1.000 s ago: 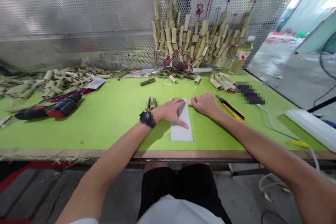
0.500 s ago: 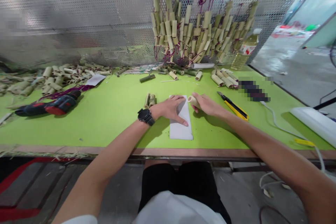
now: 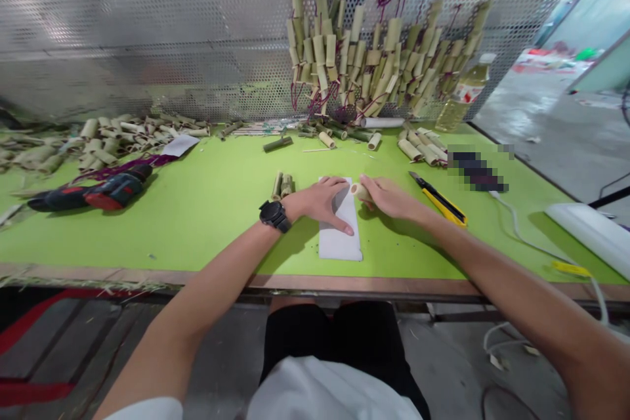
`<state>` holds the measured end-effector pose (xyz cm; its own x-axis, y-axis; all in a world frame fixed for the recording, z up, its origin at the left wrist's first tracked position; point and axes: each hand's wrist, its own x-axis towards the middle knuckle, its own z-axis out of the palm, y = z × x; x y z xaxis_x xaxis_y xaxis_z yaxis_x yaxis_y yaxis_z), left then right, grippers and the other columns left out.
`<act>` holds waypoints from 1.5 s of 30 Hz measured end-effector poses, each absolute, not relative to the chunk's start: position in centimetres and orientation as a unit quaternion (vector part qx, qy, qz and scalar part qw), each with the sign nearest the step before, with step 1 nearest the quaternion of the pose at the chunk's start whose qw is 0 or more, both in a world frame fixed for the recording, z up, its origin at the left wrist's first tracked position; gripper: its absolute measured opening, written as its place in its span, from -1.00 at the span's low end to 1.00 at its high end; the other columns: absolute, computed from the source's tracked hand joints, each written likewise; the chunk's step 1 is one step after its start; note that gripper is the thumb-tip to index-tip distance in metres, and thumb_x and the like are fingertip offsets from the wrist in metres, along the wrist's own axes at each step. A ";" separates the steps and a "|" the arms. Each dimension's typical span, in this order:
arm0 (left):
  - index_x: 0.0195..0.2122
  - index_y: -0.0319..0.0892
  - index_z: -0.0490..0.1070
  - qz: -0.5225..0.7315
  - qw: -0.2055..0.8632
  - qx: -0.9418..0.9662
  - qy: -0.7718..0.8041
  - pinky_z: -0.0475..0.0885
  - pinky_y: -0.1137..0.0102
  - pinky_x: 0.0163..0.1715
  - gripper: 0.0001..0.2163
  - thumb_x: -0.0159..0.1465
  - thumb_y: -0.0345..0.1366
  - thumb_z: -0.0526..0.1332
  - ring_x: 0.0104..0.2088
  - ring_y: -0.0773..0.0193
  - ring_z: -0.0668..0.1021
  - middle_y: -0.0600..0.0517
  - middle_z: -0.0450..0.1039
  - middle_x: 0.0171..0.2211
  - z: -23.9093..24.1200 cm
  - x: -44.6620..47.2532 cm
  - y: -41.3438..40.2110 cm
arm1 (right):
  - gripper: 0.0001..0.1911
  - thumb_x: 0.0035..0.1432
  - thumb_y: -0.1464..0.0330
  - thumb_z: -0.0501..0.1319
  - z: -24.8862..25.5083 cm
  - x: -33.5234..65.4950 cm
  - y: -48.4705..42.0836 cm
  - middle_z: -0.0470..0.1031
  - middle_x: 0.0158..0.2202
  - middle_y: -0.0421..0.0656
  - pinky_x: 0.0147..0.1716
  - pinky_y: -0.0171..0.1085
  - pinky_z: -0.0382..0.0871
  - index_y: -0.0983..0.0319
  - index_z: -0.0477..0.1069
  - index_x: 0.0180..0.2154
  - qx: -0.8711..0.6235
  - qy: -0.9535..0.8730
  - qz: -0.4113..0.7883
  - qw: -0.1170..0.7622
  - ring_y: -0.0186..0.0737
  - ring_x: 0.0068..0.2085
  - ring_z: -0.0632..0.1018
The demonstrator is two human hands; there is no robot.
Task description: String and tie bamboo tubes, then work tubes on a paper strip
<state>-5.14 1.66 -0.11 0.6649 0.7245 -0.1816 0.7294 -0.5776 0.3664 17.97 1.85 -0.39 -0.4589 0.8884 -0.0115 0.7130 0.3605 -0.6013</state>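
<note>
Lime green covers the worktable (image 3: 211,230), and a white sheet (image 3: 339,248) lies on it, long side running from six to twelve o'clock, as the centre of the dial. Palm down, the left hand (image 3: 321,202) lies across the sheet's upper part, fingers spread wide and thumb well out towards four o'clock, gripping nothing. A black watch (image 3: 274,215) circles that wrist. At two o'clock, by the sheet's upper right edge, the right hand (image 3: 388,195) has its fingers closed around a short bamboo tube (image 3: 361,192), whose hollow end faces roughly eight o'clock; whether the tube touches the paper I cannot tell. Two more tubes (image 3: 282,185) stand or lie side by side at ten o'clock, near the left wrist. A yellow cutter (image 3: 443,205) rests at three o'clock, beyond the right hand. Farther out, a red-and-black power drill (image 3: 118,190) lies at nine, a heap of cut bamboo (image 3: 123,138) at ten, and strung bamboo pieces (image 3: 369,59) hang towards twelve against a perforated metal panel (image 3: 147,26).
</note>
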 end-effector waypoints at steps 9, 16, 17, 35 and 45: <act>0.58 -0.17 -0.06 -0.015 0.199 0.888 0.415 0.01 -0.03 0.50 0.29 -0.02 0.52 0.29 0.53 -0.31 0.07 -0.21 -0.10 0.59 -0.3 -5.0 1.8 | -0.40 0.53 0.26 -0.12 -0.4 18.1 2.3 0.71 -0.24 0.10 -0.35 -0.16 0.11 0.29 0.64 -0.29 -0.555 -0.830 -0.002 0.051 -0.09 -0.36 0.55; 0.58 -0.23 -0.06 -0.013 0.202 0.888 0.413 0.04 -0.05 0.49 0.31 -0.01 0.53 0.28 0.53 -0.32 0.07 -0.26 -0.12 0.59 -0.3 -5.1 1.8 | -0.30 0.56 0.22 -0.17 -0.7 16.8 2.0 0.71 -0.26 0.11 -0.14 -0.12 0.24 0.32 0.64 -0.36 -0.552 -0.830 -0.024 0.070 -0.12 -0.37 0.57; 0.59 -0.20 -0.08 -0.015 0.201 0.888 0.413 0.04 -0.07 0.49 0.30 0.00 0.53 0.28 0.53 -0.32 0.06 -0.25 -0.12 0.59 -0.4 -5.1 1.8 | -0.31 0.56 0.24 -0.17 -0.7 16.6 2.0 0.71 -0.26 0.10 -0.09 -0.11 0.24 0.32 0.64 -0.37 -0.547 -0.834 -0.030 0.066 -0.13 -0.37 0.57; 0.56 -0.24 -0.02 -0.014 0.189 0.885 0.426 0.02 0.00 0.50 0.28 -0.02 0.49 0.30 0.52 -0.31 0.09 -0.27 -0.07 0.58 -0.2 -4.9 1.8 | -0.30 0.53 0.31 -0.21 -0.5 16.6 3.5 0.70 -0.32 0.09 0.01 -0.03 0.19 0.33 0.66 -0.35 -0.485 -0.871 -0.080 0.002 -0.14 -0.43 0.50; 0.57 -0.25 -0.03 -0.009 0.195 0.886 0.419 -0.01 -0.03 0.50 0.28 -0.01 0.48 0.30 0.52 -0.32 0.08 -0.28 -0.10 0.59 -0.3 -4.9 1.9 | -0.28 0.52 0.30 -0.22 -0.3 16.1 3.2 0.69 -0.33 0.12 0.00 -0.03 0.18 0.38 0.67 -0.31 -0.533 -0.841 -0.094 -0.016 -0.12 -0.40 0.51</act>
